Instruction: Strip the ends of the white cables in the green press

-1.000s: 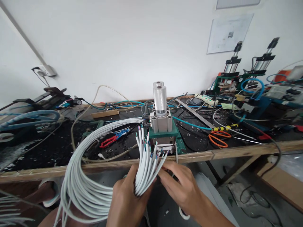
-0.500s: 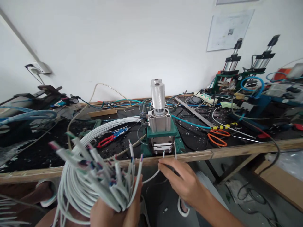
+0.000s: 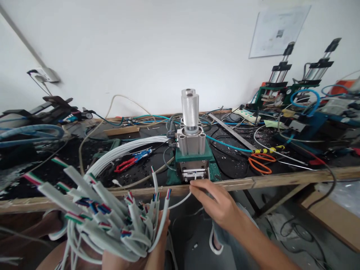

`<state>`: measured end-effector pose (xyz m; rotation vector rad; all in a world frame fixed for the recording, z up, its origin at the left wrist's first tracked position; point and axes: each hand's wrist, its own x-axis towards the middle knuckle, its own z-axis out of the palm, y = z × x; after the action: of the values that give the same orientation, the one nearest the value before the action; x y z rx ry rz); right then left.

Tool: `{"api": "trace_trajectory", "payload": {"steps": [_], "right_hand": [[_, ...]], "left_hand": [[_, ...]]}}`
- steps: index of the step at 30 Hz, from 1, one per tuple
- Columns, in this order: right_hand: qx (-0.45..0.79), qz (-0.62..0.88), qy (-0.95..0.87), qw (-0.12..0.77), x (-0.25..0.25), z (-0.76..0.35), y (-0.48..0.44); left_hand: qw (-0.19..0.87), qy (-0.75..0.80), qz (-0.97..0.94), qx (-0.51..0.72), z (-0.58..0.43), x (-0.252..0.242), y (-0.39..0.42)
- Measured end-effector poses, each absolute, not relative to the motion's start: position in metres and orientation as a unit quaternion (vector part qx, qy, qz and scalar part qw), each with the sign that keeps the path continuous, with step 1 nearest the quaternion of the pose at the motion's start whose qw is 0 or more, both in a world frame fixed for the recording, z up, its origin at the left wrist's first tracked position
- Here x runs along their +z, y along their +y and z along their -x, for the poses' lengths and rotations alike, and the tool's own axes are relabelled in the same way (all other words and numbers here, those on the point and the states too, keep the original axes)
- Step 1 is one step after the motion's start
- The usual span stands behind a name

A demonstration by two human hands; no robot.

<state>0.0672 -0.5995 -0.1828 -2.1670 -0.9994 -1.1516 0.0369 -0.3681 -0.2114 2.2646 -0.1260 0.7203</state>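
Currently, the left hand is closed around a thick bundle of white multi-core cables, gripping it below the cut ends; this apparently lets the coloured inner wires fan out above the fingers, free of the palm. The right hand has its thumb and index finger pinched on a single white cable, which runs from beside the left fingers across to the right fingertips. The pinch is close to the cable's end, a hold that likely steadies the flexible jacket and allows the tip to be aimed. That tip points away from the fingertips toward the front slot of the compact pneumatic press, directly beyond them; whether it has entered cannot be determined. The bundle is held well left of the right fingers, presumably so that it does not obstruct the slot. Beyond the left fingers, a curved cable run arcs toward the press, a wide bend that should avoid kinking. Red-and-blue pliers lie beyond the left fingers, and orange loop handles lie beyond and to the right of the right fingers, both clear of the pinched cable.
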Motion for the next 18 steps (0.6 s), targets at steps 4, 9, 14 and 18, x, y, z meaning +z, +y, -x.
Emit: {"api": "trace_trajectory", "payload": {"steps": [4,9,14,18], "right_hand": [[-0.433,0.777,-0.365,0.275,-0.185,-0.071,-0.599],[-0.431,0.771,-0.381,0.274,-0.184,-0.075,-0.599],[-0.443,0.775,-0.388,0.228,-0.183,-0.078,-0.602],[-0.444,0.776,-0.388,0.221,-0.185,-0.078,-0.602]], "left_hand": [[0.39,-0.043,-0.873,0.289,-0.043,-0.217,-0.368],[0.44,-0.008,-0.852,0.284,-0.04,-0.22,-0.376],[0.43,-0.02,-0.85,0.304,-0.034,-0.211,-0.388],[0.435,-0.017,-0.845,0.309,-0.031,-0.204,-0.392]]}}
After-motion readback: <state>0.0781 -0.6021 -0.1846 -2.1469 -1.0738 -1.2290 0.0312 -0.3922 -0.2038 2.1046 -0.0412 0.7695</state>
